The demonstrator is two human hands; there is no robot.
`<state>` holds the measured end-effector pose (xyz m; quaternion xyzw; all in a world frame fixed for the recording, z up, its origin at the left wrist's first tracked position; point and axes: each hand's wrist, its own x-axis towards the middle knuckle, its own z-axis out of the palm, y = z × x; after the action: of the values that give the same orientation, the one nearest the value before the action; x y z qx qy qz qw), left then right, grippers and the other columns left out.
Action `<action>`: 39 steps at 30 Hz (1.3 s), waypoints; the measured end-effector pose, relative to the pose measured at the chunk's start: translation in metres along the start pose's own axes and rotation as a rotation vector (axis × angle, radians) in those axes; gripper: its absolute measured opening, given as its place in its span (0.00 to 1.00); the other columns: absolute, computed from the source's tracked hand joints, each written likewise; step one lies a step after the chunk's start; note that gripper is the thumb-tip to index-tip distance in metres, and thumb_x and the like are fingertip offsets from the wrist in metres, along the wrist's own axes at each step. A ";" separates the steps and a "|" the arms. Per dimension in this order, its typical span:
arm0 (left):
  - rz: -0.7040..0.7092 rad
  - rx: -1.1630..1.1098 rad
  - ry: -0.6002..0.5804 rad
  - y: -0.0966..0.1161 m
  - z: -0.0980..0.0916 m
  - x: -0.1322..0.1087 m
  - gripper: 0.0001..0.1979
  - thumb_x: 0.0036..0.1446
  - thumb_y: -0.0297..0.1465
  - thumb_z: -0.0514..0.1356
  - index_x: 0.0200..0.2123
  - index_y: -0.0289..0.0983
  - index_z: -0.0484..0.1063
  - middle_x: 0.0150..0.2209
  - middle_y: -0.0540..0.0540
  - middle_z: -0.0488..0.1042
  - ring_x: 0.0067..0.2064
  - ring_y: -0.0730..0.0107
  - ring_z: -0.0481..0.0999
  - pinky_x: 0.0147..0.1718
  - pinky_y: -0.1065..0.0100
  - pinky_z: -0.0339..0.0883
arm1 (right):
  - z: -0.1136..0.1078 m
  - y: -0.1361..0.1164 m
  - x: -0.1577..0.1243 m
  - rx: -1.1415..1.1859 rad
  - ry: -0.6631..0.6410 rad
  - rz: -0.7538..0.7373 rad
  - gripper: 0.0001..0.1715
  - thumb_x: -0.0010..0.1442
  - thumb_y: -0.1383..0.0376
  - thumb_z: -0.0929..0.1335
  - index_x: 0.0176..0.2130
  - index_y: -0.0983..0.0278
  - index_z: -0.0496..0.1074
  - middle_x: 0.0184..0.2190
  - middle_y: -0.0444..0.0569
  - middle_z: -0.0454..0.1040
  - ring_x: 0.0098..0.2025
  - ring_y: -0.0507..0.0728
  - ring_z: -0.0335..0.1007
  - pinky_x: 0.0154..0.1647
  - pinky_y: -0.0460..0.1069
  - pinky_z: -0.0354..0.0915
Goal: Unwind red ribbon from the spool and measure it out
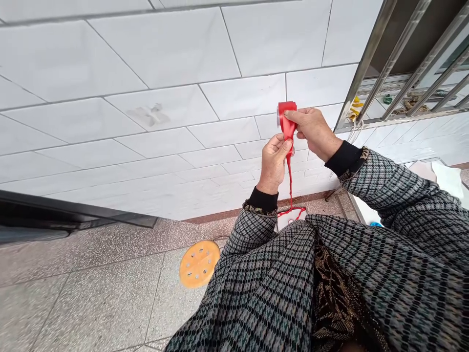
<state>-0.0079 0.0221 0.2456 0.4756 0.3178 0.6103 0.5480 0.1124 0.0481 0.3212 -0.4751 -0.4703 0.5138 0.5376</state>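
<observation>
Up near the tiled wall, my right hand [318, 131] is closed on a roll of red ribbon [287, 105], its thumb pressing the band from the side. Just below, my left hand [273, 162] pinches the unrolled part of the ribbon between thumb and fingers. From there a thin, twisted red strand [290, 183] hangs straight down. It reaches a white object [291, 218] low by the wall, with red strips across it. My jacket hides part of that object, so I cannot tell its kind.
A round orange stool top [200, 264] with holes stands on the speckled floor at left. A dark panel edge [73, 215] juts in from the left. Metal window bars [397, 63] are at upper right, with small yellow items [355, 106] behind them.
</observation>
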 end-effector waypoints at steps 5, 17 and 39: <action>-0.049 -0.082 -0.058 -0.011 -0.002 -0.006 0.17 0.58 0.43 0.74 0.34 0.38 0.73 0.25 0.55 0.66 0.26 0.76 0.70 0.32 0.67 0.69 | -0.006 0.002 0.010 0.026 -0.016 0.006 0.20 0.61 0.60 0.77 0.26 0.62 0.67 0.23 0.45 0.73 0.24 0.50 0.62 0.23 0.46 0.56; 0.112 0.126 0.148 -0.031 -0.003 -0.007 0.32 0.62 0.60 0.64 0.23 0.39 0.64 0.21 0.54 0.59 0.24 0.77 0.59 0.28 0.69 0.59 | -0.008 0.005 0.023 0.145 -0.011 0.073 0.15 0.64 0.64 0.75 0.30 0.64 0.68 0.26 0.46 0.75 0.20 0.45 0.53 0.18 0.44 0.46; 0.173 0.212 -0.164 -0.046 -0.054 0.026 0.56 0.53 0.42 0.77 0.78 0.48 0.50 0.34 0.53 0.79 0.28 0.75 0.68 0.32 0.69 0.67 | -0.025 -0.006 0.006 0.322 -0.310 0.520 0.12 0.62 0.69 0.73 0.36 0.62 0.65 0.20 0.37 0.58 0.19 0.45 0.39 0.15 0.40 0.42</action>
<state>-0.0401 0.0636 0.1911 0.6046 0.2924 0.5772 0.4645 0.1377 0.0535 0.3244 -0.4044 -0.3225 0.7675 0.3787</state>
